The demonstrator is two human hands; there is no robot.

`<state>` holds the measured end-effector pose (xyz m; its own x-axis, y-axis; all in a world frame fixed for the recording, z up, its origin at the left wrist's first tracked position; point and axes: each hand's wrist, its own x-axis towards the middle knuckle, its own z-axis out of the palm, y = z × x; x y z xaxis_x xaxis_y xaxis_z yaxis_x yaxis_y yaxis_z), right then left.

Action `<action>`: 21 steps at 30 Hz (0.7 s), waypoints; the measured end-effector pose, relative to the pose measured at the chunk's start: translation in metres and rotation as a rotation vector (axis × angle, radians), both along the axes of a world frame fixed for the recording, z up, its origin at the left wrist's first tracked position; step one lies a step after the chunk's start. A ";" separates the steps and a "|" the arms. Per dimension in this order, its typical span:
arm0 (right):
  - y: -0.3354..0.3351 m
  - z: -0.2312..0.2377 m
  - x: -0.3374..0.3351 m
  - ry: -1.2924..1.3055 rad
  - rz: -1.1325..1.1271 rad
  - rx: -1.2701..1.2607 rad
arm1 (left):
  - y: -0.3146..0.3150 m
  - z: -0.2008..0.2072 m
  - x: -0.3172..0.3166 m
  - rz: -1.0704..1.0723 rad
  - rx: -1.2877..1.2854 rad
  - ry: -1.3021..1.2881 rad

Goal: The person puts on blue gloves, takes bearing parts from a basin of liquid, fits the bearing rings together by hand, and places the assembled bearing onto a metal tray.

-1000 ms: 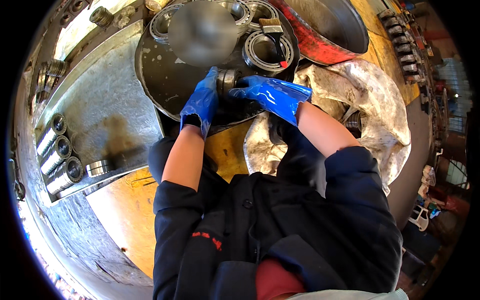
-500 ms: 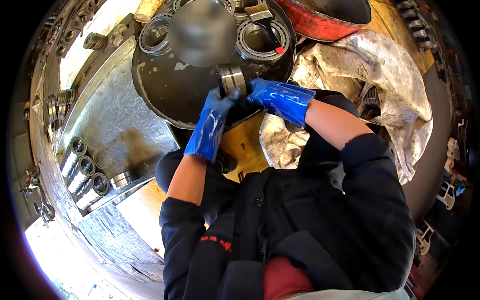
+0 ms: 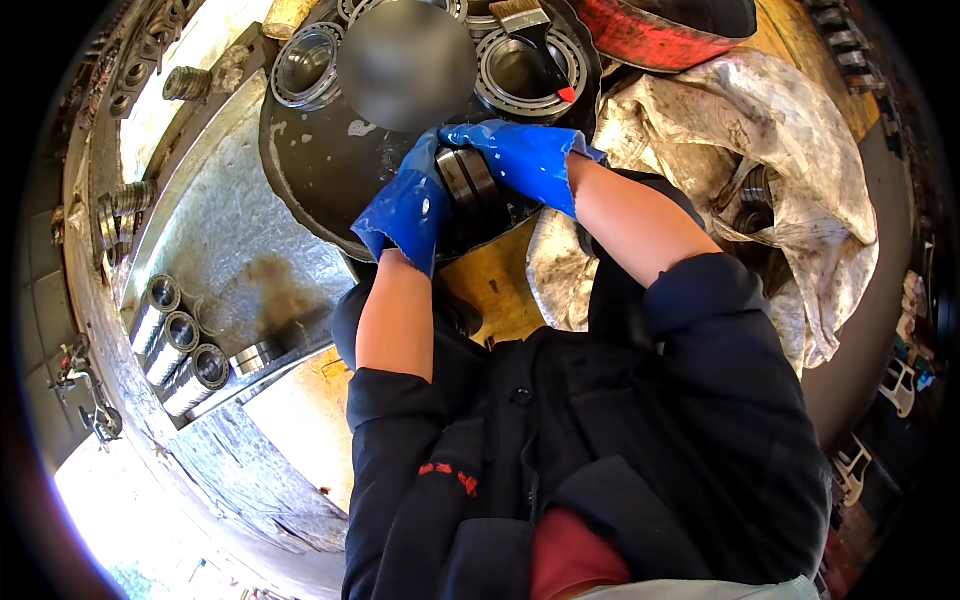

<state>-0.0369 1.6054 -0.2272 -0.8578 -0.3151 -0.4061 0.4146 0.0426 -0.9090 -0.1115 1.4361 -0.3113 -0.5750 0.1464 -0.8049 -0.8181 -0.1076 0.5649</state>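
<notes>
A shiny metal bearing ring (image 3: pixel 466 180), grooved round its outside, is tilted over the near part of a dark round pan (image 3: pixel 330 190). My left hand (image 3: pixel 412 195), in a blue glove, closes on its left and far side. From the right, my blue-gloved right hand (image 3: pixel 520 160) reaches over its far edge and grips it too. Most fingertips are hidden behind the ring and gloves. Further back in the pan are a roller bearing (image 3: pixel 305 68) at the left and another bearing (image 3: pixel 500 95) at the right, with a paintbrush (image 3: pixel 530 35) lying across it.
Stacked bearing rings (image 3: pixel 180 335) and a single ring (image 3: pixel 255 357) are on a metal sheet (image 3: pixel 225 230) at the left. A stained cloth (image 3: pixel 700 130) is bunched at the right, below a red basin (image 3: pixel 650 35). A blurred round patch covers part of the pan.
The ring has turned and come slightly nearer to me. My right hand has shifted left over its far side, and my left hand has rolled inward along it.
</notes>
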 end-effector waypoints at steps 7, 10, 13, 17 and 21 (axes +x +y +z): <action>0.028 -0.031 0.016 -0.020 0.273 0.359 | -0.027 0.027 0.073 -0.399 0.129 0.445; 0.033 -0.040 0.009 0.199 0.596 0.687 | -0.042 -0.003 0.065 -0.792 0.035 0.713; 0.022 -0.018 0.002 0.069 0.418 0.560 | -0.039 -0.021 0.054 -0.332 0.023 0.351; 0.027 -0.037 0.005 0.017 0.157 0.142 | 0.004 0.032 0.022 -0.047 0.218 -0.001; 0.013 -0.003 0.007 0.026 -0.095 -0.051 | -0.009 0.021 0.007 -0.959 -0.437 0.919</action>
<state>-0.0299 1.6183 -0.2305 -0.8946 -0.2520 -0.3691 0.3912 -0.0423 -0.9193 -0.1049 1.4275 -0.2908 -0.7354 0.6163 -0.2817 0.2047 0.5983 0.7746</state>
